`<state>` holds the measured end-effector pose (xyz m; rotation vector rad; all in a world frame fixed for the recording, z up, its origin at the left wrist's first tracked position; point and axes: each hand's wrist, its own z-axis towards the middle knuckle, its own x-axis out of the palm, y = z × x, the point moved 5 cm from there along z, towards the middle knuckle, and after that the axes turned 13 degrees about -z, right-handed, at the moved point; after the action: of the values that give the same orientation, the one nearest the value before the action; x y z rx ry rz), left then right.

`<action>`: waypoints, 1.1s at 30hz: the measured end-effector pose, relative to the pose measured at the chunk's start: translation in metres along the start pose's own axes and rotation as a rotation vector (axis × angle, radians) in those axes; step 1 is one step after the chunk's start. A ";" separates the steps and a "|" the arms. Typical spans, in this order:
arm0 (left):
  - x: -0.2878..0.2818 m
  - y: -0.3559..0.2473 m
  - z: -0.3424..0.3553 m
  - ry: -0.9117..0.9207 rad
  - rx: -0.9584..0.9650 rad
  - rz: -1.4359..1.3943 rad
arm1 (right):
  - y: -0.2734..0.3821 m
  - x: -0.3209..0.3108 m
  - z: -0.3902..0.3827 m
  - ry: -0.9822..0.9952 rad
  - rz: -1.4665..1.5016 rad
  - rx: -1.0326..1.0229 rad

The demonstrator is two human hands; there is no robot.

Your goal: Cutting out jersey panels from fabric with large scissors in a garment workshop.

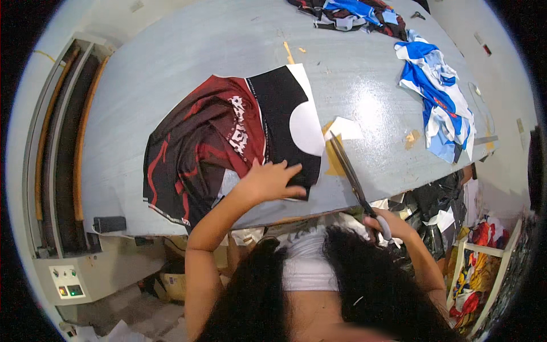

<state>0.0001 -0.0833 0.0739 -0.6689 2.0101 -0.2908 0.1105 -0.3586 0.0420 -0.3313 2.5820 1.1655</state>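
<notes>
My left hand (270, 181) lies with its fingers spread on a black fabric piece (285, 108), near the front edge of the table. That piece has a white half-round area (307, 130) and a white strip along its right side. Beside it on the left spreads a crumpled dark red and black printed jersey panel (199, 137) with white lettering. My right hand (393, 223) grips the handles of long dark scissors (350, 170) at the table's front edge. The blades point away from me, close together, over a scrap of brown paper (333, 162), apart from the black fabric.
The grey table (211, 40) bears a blue and white garment pile (433, 85) at the right and a dark and blue pile (359, 14) at the far edge. A white scrap (346, 128) lies near the scissor tips. Left stands a roller machine (68, 137); lower right, a rack (484, 256) of colourful cloth.
</notes>
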 end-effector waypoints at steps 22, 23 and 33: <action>0.033 0.032 0.016 -0.720 0.132 -0.033 | 0.027 -0.058 0.015 0.348 -0.709 -0.091; 0.034 0.034 0.015 -0.723 0.125 -0.038 | 0.034 -0.063 0.016 0.322 -0.777 -0.102; 0.031 0.034 0.013 -0.710 0.141 0.014 | 0.046 -0.070 0.033 0.364 -0.851 -0.115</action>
<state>-0.0123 -0.0719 0.0291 -0.5645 1.3027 -0.1523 0.1668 -0.2974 0.0773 -1.5941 2.1948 0.9620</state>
